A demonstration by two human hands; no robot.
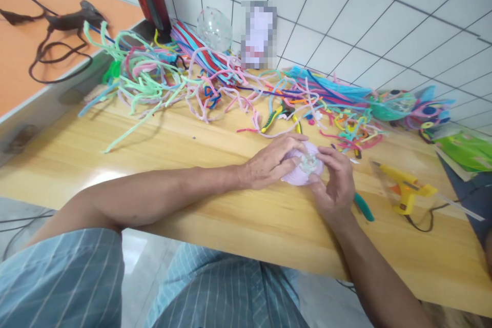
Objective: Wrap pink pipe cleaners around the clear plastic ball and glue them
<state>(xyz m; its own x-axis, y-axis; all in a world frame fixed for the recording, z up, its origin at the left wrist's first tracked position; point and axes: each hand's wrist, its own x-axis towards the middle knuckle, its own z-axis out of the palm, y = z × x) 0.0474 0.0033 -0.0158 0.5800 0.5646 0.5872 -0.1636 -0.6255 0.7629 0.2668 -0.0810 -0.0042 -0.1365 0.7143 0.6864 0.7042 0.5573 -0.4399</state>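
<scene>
A round, pale purple piece (pixel 299 176) with a whitish-green centre is held just above the wooden table (pixel 230 225), to the right of the middle of the view. My left hand (pixel 272 160) grips its left side, with thumb and fingers on the rim and near the centre. On the right side, my right hand (pixel 335 177) pinches the same piece, fingers at the upper edge and thumb at the lower edge. Beside my right hand lies a teal handle (pixel 363 207), partly hidden behind the hand.
Coloured pipe cleaners (pixel 146 79) lie in a long heap along the tiled wall. Yellow-green pliers (pixel 272 118) rest among them. A yellow glue gun (pixel 409 189) with a cord is at right, near a green packet (pixel 465 149). A phone (pixel 258 36) leans on the wall.
</scene>
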